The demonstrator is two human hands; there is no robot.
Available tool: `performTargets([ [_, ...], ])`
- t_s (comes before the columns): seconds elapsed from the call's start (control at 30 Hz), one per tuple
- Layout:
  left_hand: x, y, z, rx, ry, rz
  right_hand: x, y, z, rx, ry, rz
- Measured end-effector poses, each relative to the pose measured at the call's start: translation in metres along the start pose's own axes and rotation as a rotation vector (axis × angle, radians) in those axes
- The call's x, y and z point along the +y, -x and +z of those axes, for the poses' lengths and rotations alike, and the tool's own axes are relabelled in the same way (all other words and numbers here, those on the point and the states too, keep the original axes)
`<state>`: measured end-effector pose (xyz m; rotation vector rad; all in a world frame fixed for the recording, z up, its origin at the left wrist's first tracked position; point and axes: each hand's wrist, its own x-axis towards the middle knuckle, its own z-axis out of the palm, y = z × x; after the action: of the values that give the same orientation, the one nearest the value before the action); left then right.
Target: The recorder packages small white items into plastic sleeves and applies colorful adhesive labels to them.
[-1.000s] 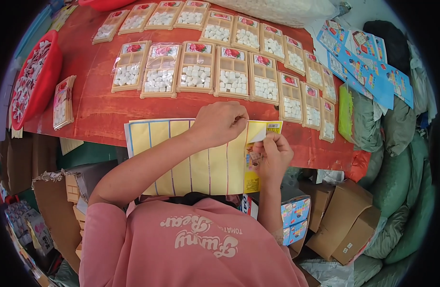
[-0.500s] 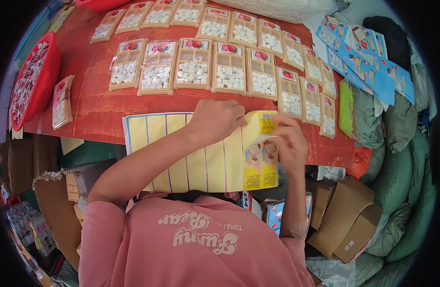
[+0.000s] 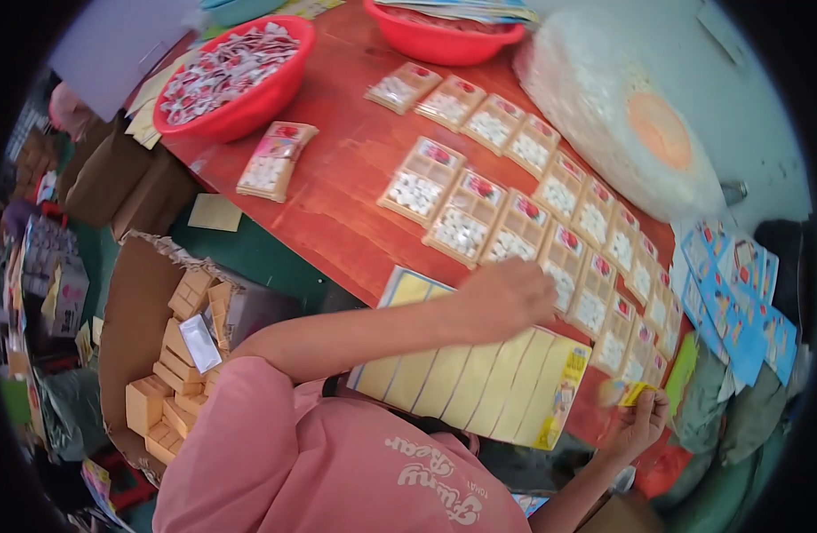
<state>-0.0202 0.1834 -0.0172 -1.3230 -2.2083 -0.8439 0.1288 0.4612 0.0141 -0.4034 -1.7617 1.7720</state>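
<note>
My right hand pinches a small yellow printed sticker at the table's right front. My left hand hangs over the front row of trays, its fingers turned down and blurred, so its grip is hidden. Beneath my left forearm lies a pale yellow sticker sheet, ruled with lines, partly past the table's front edge. One column of printed stickers remains along its right side. Several tan compartment trays, with white pieces and a strawberry picture on each, stand in rows beyond.
A red basin of small wrapped packets stands at the far left, near a stack of filled trays. Another red basin and a large clear bag are at the back. An open carton holds tan trays at left.
My view has swung left. My right hand has come away from the sheet with a sticker, leaving one printed column there. My left hand has left the sheet's top edge for the trays.
</note>
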Motion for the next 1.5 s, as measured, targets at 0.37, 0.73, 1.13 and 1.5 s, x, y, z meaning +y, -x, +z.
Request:
performTargets([
  [0.37,-0.143,0.082,-0.061,-0.242,-0.39,-0.431,-0.002,-0.024,0.154,-0.368,-0.202,0.099],
  [0.73,-0.047,0.133,-0.094,-0.046,-0.316,-0.596,0.002,-0.004,0.237,-0.584,-0.247,0.228],
  [1.13,-0.047,0.142,-0.082,0.002,-0.547,-0.622,0.008,0.005,0.255,-0.618,-0.236,0.22],
  [1.5,-0.06,0.129,-0.098,0.145,-0.573,-0.548,0.019,-0.007,0.236,-0.584,-0.292,0.234],
])
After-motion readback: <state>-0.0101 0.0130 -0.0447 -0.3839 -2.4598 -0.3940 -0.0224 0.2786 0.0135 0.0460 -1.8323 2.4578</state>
